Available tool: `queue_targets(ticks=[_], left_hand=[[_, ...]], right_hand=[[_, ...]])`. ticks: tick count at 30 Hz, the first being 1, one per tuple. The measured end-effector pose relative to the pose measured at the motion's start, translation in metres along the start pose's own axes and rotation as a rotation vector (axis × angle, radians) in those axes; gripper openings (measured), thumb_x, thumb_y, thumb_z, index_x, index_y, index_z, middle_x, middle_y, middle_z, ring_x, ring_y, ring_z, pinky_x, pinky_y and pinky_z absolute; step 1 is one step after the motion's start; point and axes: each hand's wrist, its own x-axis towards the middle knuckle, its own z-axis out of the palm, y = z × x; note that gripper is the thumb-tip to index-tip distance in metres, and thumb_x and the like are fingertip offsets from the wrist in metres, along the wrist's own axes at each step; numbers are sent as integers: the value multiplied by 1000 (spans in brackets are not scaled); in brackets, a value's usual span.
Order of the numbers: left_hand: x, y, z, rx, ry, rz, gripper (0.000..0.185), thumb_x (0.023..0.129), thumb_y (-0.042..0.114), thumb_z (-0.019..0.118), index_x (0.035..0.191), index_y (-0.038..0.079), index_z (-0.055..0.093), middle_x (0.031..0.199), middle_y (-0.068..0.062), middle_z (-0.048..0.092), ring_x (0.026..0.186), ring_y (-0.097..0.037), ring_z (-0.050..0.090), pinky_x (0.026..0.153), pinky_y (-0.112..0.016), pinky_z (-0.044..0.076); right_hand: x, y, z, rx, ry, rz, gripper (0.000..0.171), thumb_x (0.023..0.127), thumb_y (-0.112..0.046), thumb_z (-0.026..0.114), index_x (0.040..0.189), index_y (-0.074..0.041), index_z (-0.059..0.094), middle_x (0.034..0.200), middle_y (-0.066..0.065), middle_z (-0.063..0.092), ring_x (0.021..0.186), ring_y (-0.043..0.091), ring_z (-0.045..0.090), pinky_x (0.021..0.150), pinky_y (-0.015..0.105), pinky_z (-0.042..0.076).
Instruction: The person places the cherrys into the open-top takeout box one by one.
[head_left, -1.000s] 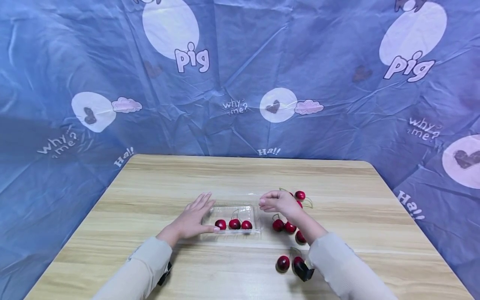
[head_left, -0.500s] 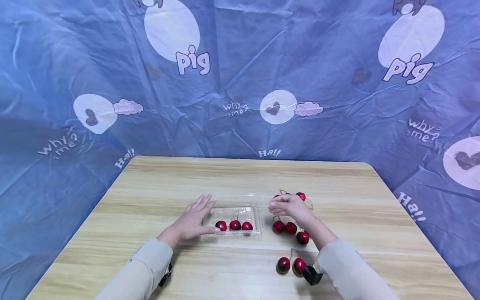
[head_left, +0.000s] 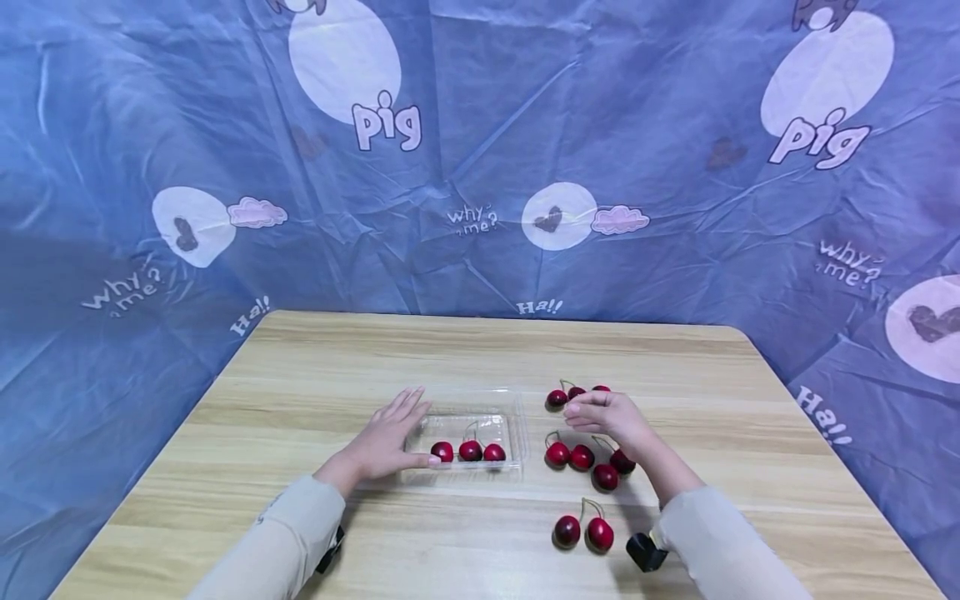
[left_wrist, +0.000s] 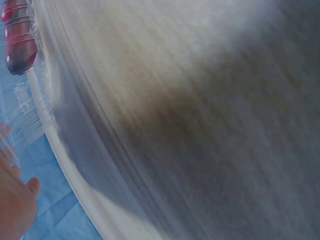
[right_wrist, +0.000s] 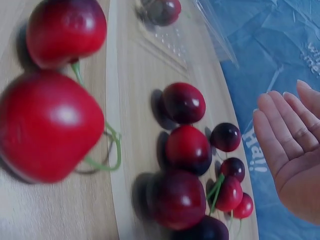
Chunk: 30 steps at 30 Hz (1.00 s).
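Centrally, left hand point(head_left: 381, 442) flat, fingers straight, resting against left edge of clear plastic tray point(head_left: 468, 427) holding three cherries point(head_left: 469, 450); right hand point(head_left: 609, 415) open, fingers relaxed, empty, hovering over loose cherries point(head_left: 581, 456) right of tray; two more cherries point(head_left: 583, 531) lower right on wooden table point(head_left: 315, 367)

We see a table point(head_left: 315, 367) of pale wood with a matt, streaked grain; on it a tray point(head_left: 468, 439) of thin clear plastic, ribbed and shiny at the walls; the cherries point(head_left: 581, 456) have smooth, glossy dark-red skins that catch highlights, with thin green stems; behind, a blue backdrop point(head_left: 480, 150) of creased sheeting, faintly sheened; both sleeves point(head_left: 277, 542) are soft matt cloth.
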Motion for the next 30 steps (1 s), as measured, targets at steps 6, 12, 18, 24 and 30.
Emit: queue_targets(ticks=[6, 12, 18, 24, 30], left_hand=[[0, 0, 0, -3, 1, -6, 93, 70, 68, 45, 136, 6, 25, 143, -10, 8, 129, -26, 1, 96, -57, 14], [0, -1, 0, -2, 3, -2, 93, 70, 67, 46, 136, 5, 25, 143, -10, 8, 129, -28, 2, 96, -57, 15], [0, 1, -1, 6, 1, -5, 93, 71, 68, 45, 136, 5, 24, 143, -11, 8, 129, -29, 4, 96, -56, 14], [0, 1, -2, 4, -4, -5, 92, 71, 67, 45, 136, 5, 25, 143, -11, 8, 129, -29, 3, 96, -56, 14], [0, 1, -3, 6, -11, -14, 93, 71, 68, 45, 136, 6, 23, 143, -10, 7, 129, -27, 2, 97, -55, 14]], right_hand=[[-2, 1, -11, 11, 3, -11, 22, 83, -8, 56, 95, 9, 56, 84, 13, 64, 80, 25, 61, 75, 36, 48], [-3, 3, -20, -2, 10, 0, 37, 82, -11, 58, 104, 18, 47, 88, 18, 63, 84, 30, 60, 77, 38, 46], [-5, 7, -27, 21, 4, -13, 36, 83, -8, 56, 105, 20, 46, 89, 18, 63, 84, 27, 60, 78, 37, 46], [-9, 10, -34, -7, 29, 12, 35, 83, -12, 57, 103, 16, 49, 91, 19, 62, 85, 28, 60, 78, 37, 46], [-10, 15, -41, 29, 33, 18, 26, 83, -9, 55, 100, 11, 53, 88, 15, 63, 82, 24, 61, 77, 36, 47]])
